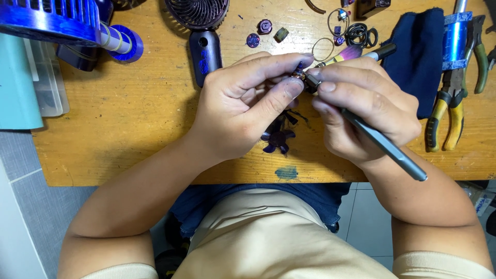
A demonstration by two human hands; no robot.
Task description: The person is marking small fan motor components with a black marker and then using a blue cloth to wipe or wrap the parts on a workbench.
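Desk (129,119), wooden, under both hands | fan (204,36) behind left hand | left hand (243,108) fingers pinched on small part (301,74) above desk centre | right hand (361,103) fingers closed around brush (385,145), touching part | impeller (277,138) lying beneath hands.

Beige short-sleeve tee, dark blue denim at lap, bare forearms, grimy fingertips w/ short nails.

fan blade (277,138) under hands, pliers (447,111) right, cloth (417,54) behind
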